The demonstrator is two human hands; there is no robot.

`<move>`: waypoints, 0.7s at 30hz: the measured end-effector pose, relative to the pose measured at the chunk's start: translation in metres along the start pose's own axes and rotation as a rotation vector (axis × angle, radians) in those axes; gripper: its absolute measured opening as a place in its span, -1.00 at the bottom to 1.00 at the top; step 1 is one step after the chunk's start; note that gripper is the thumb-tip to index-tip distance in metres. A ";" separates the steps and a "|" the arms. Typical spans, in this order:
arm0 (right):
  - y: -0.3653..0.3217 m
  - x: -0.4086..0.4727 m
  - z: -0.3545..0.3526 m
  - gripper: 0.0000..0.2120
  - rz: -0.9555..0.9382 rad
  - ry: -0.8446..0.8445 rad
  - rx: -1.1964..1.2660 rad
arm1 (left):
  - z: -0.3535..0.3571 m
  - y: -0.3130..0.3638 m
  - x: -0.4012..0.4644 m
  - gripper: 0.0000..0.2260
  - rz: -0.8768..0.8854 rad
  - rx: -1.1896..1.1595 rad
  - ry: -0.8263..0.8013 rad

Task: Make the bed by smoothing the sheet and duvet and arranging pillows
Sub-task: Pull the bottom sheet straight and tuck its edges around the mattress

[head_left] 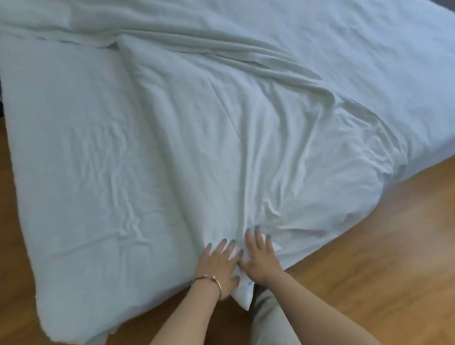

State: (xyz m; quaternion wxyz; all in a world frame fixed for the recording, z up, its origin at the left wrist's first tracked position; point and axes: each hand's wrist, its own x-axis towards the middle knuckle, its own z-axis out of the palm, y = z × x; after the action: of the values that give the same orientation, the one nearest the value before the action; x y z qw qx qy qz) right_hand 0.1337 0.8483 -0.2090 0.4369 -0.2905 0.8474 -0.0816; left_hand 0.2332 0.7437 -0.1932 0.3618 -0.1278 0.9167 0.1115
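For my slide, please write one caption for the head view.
Both hands, left and right, press the rumpled duvet at the bed corner.

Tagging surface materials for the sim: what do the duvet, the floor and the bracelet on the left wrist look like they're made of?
Duvet: soft matte woven fabric, likely cotton; it creases finely and bunches under both hands.
Floor: orange-brown wood or wood-look laminate, semi-gloss; faint grain and a soft sheen show. Which one, I cannot tell.
Bracelet: thin rigid bangle, probably metal with a rose-gold tone; it glints and holds its curve.
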 end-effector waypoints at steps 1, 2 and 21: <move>-0.016 -0.006 0.013 -0.18 0.008 -0.021 0.096 | 0.015 -0.011 -0.019 -0.42 0.031 -0.015 -0.023; -0.027 -0.011 0.025 -0.14 0.031 -0.009 0.235 | 0.026 -0.021 -0.034 -0.41 0.057 -0.041 -0.045; 0.082 0.033 -0.047 -0.48 -0.155 0.504 -0.323 | 0.055 0.071 0.045 -0.22 -0.898 -1.573 0.688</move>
State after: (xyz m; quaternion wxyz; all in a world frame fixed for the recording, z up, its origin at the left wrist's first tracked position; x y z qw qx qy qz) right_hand 0.0471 0.8912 -0.2360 0.1536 -0.3903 0.9065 -0.0486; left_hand 0.2142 0.8203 -0.2557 -0.1063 -0.6973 0.5015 0.5009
